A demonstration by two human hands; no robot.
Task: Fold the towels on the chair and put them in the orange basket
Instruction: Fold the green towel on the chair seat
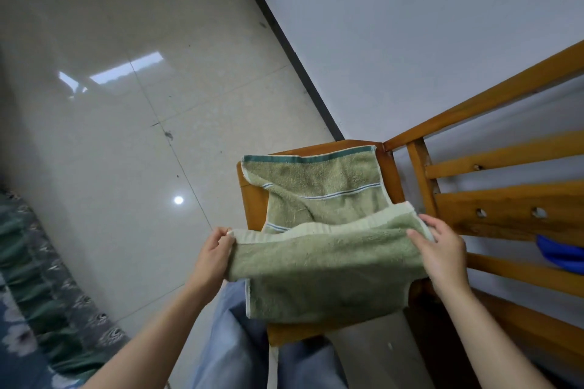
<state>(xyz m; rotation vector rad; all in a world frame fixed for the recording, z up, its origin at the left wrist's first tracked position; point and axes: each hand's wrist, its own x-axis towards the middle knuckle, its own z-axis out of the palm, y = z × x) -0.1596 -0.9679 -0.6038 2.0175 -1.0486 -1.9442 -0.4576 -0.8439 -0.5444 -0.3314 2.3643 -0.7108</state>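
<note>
A green towel (322,265) hangs between my two hands just above the wooden chair (252,202). My left hand (213,254) pinches its left corner. My right hand (441,254) grips its right edge. The towel's lower half drapes down over the chair seat's near edge. Beneath it a second green towel (319,189), with a dark teal border and pale stripes, lies crumpled on the seat. The orange basket is not in view.
The chair's slatted wooden back (493,199) rises at the right, close to a white wall (410,41). Something blue (559,253) shows behind the slats. Glossy tiled floor (110,104) spreads to the left, with a patterned fabric (38,278) at the lower left. My legs in blue trousers (234,341) are below.
</note>
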